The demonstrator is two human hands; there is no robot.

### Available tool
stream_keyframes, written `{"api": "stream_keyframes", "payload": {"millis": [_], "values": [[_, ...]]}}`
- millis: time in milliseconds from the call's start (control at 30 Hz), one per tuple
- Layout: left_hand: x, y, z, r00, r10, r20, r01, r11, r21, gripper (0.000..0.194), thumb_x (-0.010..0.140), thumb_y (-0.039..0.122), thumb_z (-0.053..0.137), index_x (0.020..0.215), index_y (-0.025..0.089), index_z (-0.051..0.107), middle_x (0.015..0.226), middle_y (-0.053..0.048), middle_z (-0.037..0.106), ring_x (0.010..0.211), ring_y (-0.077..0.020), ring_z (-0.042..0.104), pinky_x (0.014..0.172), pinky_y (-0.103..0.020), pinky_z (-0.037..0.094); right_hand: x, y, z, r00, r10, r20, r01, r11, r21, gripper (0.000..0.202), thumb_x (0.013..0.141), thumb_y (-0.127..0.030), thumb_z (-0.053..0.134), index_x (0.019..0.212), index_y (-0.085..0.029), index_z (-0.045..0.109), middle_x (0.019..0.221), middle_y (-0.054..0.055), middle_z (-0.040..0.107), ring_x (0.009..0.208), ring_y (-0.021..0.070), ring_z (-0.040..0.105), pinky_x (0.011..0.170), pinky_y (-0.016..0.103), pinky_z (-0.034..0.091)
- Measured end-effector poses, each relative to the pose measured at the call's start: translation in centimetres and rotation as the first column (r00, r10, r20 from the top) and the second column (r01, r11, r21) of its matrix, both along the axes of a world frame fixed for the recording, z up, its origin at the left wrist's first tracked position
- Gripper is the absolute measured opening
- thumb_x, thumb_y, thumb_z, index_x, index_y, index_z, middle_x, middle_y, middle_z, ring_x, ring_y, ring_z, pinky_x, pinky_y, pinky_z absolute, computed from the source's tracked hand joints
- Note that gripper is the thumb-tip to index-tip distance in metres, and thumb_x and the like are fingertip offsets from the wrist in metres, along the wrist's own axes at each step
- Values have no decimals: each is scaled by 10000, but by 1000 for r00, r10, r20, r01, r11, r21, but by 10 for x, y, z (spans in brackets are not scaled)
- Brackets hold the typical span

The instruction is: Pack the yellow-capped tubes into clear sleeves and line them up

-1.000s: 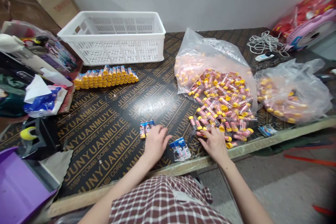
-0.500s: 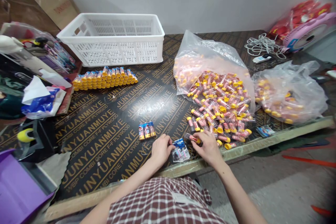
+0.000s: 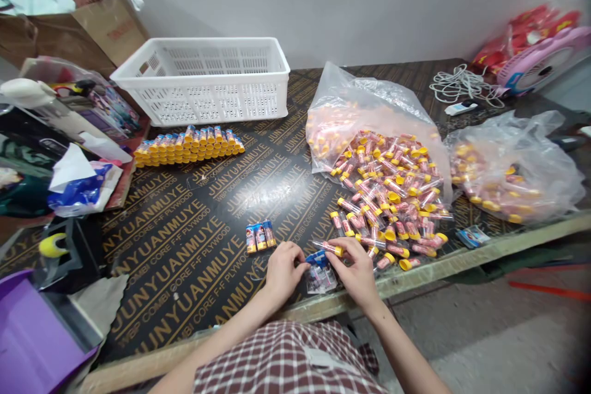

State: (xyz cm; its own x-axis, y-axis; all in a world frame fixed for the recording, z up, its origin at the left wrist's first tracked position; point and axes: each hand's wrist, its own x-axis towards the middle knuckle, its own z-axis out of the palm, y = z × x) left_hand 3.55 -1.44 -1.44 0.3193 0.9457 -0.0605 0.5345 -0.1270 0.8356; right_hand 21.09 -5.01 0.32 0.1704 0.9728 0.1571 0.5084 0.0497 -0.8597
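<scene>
My right hand (image 3: 351,266) holds a clear tube with a yellow cap (image 3: 329,248) between thumb and fingers, near the table's front edge. Just left of it, my left hand (image 3: 287,266) is closed, its fingertips at the blue end of a small pile of stickers or packets (image 3: 319,277); what they pinch is too small to make out. Three blue-wrapped tubes (image 3: 260,237) stand together beyond my left hand. A heap of pink tubes with yellow caps (image 3: 392,181) spills from a clear plastic bag (image 3: 339,95) at the right.
At the back left is a white basket (image 3: 207,95), with stacked blue and yellow tubes (image 3: 189,146) before it. A second bag of tubes (image 3: 517,166), a small blue packet (image 3: 473,237), a white cable (image 3: 462,86) and a pink fan (image 3: 545,64) are at the right.
My right hand has lifted the tube and brought it left, closer to my left hand. The whole view has shifted slightly.
</scene>
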Motion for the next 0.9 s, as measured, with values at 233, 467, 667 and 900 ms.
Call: {"api": "stream_keyframes", "payload": {"millis": [233,467,667,900], "values": [[-5,30,18,700,488,521,-105,793,-600,327,526,171,736,766,179,513,526,73,561,468,-89,519,529,-212,421,-4,-3,7,977,-31,-213,46,996,70,249,846,-246,565,1088,-241,622,1078,81,561,990,183,575,786,305,548],[-7,44,28,499,664,557,-103,684,-723,334,452,311,843,644,112,655,631,-10,648,559,-84,566,551,-198,452,-14,-4,11,990,-35,-139,61,980,188,235,837,-212,569,1065,-240,618,1058,88,600,978,212,587,818,379,544],[-8,44,24,428,722,544,-161,653,-740,349,424,359,859,598,116,678,614,-16,660,559,-85,567,554,-197,449,-17,-7,14,1000,-22,-6,23,966,257,284,824,-147,569,1088,-242,611,1065,84,607,1014,220,579,855,397,513],[-9,45,27,407,732,546,-218,658,-720,342,425,363,853,588,119,676,590,-8,651,549,-91,557,563,-216,449,-22,-7,20,996,-15,88,-15,944,330,336,815,-107,565,1115,-251,608,1035,76,627,984,212,597,862,391,505]]}}
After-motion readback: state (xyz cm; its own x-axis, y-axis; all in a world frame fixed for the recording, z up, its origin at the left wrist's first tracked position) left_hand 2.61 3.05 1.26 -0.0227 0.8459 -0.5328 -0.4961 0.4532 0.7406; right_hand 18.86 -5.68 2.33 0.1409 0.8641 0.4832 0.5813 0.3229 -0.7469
